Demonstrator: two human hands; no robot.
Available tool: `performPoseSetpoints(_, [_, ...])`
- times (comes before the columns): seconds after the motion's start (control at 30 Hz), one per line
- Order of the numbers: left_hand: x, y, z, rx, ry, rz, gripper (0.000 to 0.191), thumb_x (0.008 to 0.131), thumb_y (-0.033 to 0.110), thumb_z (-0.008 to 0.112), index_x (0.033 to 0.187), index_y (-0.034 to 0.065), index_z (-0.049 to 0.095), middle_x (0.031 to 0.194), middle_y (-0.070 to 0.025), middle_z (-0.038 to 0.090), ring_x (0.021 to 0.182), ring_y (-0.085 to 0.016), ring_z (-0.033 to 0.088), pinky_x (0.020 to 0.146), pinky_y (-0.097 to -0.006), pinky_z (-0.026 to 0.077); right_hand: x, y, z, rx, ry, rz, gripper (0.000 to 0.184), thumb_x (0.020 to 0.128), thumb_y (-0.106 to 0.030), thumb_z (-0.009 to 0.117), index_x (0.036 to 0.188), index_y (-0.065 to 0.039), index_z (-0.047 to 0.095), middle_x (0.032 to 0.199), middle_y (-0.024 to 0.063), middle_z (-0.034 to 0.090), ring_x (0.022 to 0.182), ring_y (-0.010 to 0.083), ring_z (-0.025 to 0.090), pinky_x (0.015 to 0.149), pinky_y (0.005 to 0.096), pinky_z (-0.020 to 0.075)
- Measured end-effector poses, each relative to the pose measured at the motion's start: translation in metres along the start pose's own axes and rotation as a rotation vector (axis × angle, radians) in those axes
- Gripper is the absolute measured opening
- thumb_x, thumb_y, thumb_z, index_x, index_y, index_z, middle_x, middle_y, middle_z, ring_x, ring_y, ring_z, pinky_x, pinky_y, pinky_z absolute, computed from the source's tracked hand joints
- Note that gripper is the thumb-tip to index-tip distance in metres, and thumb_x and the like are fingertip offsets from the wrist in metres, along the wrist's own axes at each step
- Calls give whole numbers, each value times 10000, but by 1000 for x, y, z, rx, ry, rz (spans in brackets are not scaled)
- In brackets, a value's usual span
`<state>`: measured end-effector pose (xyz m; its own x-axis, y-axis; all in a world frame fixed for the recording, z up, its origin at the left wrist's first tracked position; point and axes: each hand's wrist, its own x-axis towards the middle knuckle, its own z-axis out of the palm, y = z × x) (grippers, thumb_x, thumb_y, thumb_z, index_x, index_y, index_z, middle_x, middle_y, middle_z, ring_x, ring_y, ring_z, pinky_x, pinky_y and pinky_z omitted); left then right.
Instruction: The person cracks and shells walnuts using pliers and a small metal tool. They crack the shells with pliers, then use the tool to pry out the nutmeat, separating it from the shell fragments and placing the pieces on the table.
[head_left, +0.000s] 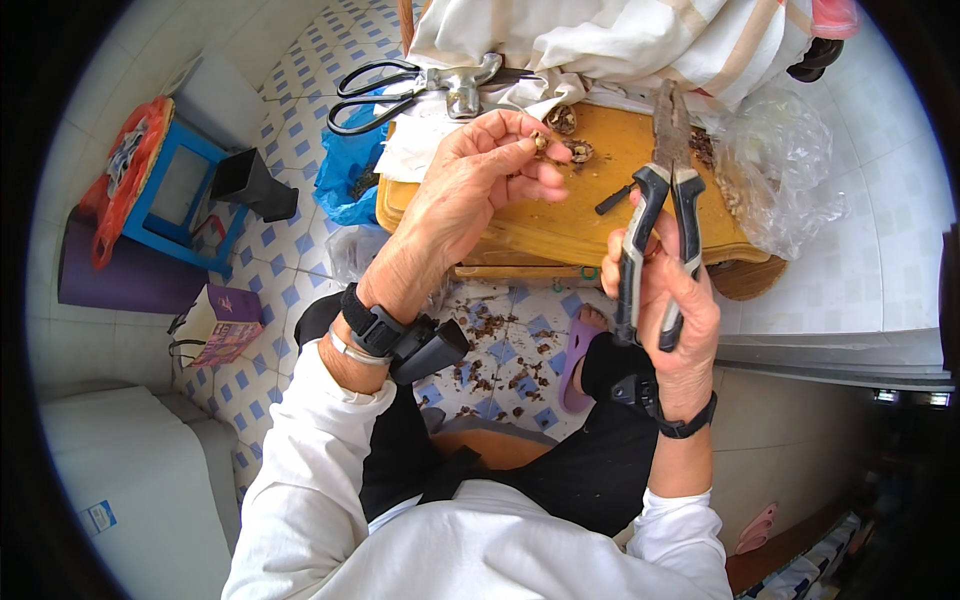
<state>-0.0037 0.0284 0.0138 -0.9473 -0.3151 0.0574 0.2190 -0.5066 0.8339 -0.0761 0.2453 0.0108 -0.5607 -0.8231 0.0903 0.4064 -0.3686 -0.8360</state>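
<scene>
Between the thumb and fingertips of my left hand (480, 169) is a small piece of walnut (539, 140), held over the wooden table (495, 225). My right hand (675, 307) grips the black and grey handles of long-nosed pliers (670, 172), whose rusty jaws point away from me and look closed. Beyond my left fingertips lie a broken walnut (562, 118) and another cracked walnut piece (579, 151). A short black rod-like tool (614, 199) rests on the table between my hands. Black-handled scissors (382, 90) and a metal tool with a hammer-like head (465, 84) lie at the far left.
A pale striped cloth (630, 37) covers the table's far side. A clear plastic bag (780, 172) is at the right edge, near walnut pieces. A blue plastic bag (341, 176) hangs at the left. Shell fragments (487, 322) litter the tiled floor. Further left stands a blue stool (176, 202).
</scene>
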Motion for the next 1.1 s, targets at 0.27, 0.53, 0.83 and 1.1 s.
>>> performPoseSetpoints(0.27, [0,-4,-9,8,42,50,130,959,99,563,1039,8,608,833,-8,594,703,-82,573,678,-243,522,-15,15,6,-143,18,170,655,910,-343,556,1423,13,361,1081,195,640,928,206,639,654,216,477])
performPoseSetpoints(0.53, [3,-10,-10,61,98,84,85,958,114,567,982,34,581,777,-23,590,656,-102,583,592,-231,514,-18,21,8,-131,34,194,695,868,-262,602,1422,45,317,1223,259,575,1126,356,583,1033,442,387])
performPoseSetpoints(0.83, [3,-14,-2,184,151,117,79,952,104,558,972,27,559,782,-42,592,663,-106,595,543,-231,524,-31,23,8,-306,103,271,526,892,-120,624,1340,72,427,1259,160,560,1194,238,529,1049,366,376])
performPoseSetpoints(1.1, [4,-12,-2,122,153,104,65,936,62,555,967,4,552,794,-51,595,656,-109,599,571,-244,550,-32,20,12,-609,58,224,581,883,-127,640,1377,58,397,1239,125,558,1159,176,496,1026,303,356])
